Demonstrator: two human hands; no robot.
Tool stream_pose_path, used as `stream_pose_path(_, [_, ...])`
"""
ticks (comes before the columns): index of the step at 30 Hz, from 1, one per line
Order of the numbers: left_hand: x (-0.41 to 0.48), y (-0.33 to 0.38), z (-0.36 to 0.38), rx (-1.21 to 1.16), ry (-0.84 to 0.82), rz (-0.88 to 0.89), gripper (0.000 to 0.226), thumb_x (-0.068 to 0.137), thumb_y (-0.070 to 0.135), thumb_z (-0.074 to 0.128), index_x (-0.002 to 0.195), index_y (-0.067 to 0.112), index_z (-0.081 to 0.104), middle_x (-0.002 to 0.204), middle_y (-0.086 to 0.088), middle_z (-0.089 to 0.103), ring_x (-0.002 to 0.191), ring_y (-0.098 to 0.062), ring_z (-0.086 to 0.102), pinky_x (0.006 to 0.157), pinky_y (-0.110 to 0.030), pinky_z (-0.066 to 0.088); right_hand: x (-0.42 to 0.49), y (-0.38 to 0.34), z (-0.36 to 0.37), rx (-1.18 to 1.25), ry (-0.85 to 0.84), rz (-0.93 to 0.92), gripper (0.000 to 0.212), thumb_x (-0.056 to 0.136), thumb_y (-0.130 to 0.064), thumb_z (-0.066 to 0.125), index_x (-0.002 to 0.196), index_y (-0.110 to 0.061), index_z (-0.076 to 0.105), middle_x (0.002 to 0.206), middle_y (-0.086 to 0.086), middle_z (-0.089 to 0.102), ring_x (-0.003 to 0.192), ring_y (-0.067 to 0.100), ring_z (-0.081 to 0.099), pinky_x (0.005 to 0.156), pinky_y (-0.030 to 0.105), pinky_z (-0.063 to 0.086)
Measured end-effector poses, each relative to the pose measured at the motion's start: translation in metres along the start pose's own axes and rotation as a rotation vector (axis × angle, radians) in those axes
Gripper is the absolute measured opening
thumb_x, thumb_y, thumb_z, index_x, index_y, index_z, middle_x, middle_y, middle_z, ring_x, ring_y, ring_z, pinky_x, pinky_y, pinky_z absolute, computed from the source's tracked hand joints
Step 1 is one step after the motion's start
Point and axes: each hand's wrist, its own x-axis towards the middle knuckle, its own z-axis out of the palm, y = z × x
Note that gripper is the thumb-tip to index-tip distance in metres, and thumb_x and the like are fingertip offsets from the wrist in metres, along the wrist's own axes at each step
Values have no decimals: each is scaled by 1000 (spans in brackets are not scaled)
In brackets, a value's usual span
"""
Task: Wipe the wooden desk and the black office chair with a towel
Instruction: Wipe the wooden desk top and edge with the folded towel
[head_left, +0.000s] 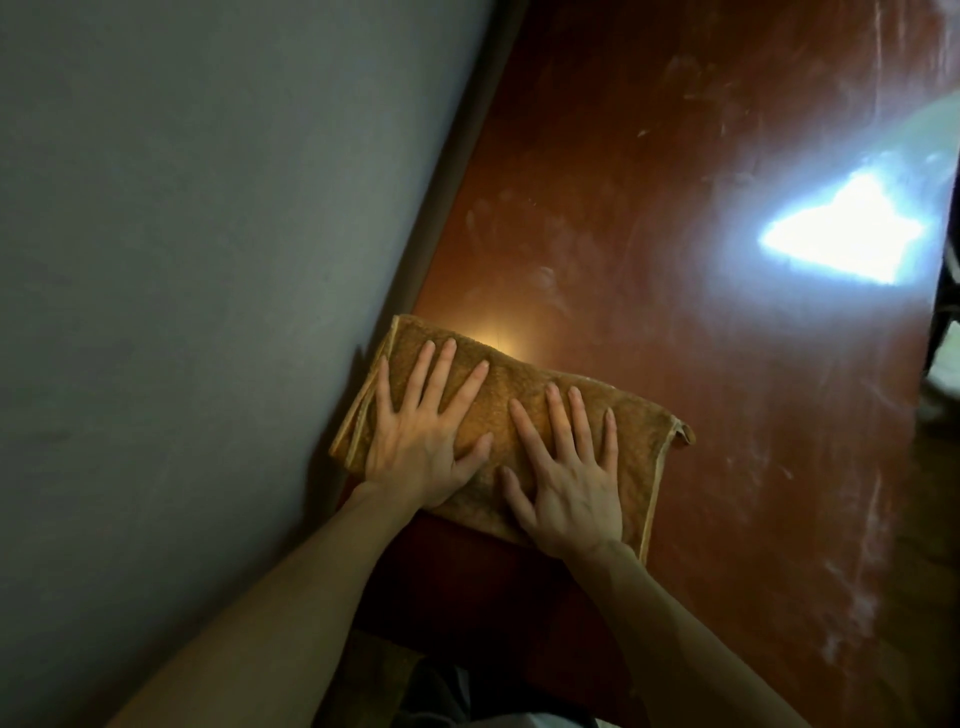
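We're looking at a mustard-gold towel (641, 457) with a nubbly terry weave and a paler yellow hem at its edges. The desk (675, 156), we see, is deep reddish-brown, streaked with whitish smears and carrying 1 white-blue patch of glare (841, 234). And the wall (182, 260) is plain, flat grey-blue.

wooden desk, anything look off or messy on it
Yes: pale smears mark the wooden desk beyond the towel and down its right side, like dust or residue not yet wiped. The towel's right corner curls up.
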Motion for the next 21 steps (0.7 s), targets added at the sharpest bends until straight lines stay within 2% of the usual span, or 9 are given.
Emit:
stream_pose_path(14, [88,-19,-4,16,14,88,83,92,70,38,165,35,16,174,-8,8,160,-27,4,122,-68,7,66,16,-7,-8,56,90,75,101,-67,32,166,-37,10,175,9,8,161,28,-4,127,60,-3])
stream_pose_path(21, [89,-19,-2,22,40,82,79,95,71,32,165,37,14,174,-8,9,160,-27,5,123,-67,7,66,15,-3,-18,100,85,73,102,-65,32,166,-36,13,174,9,10,161,28,-4,127,63,1])
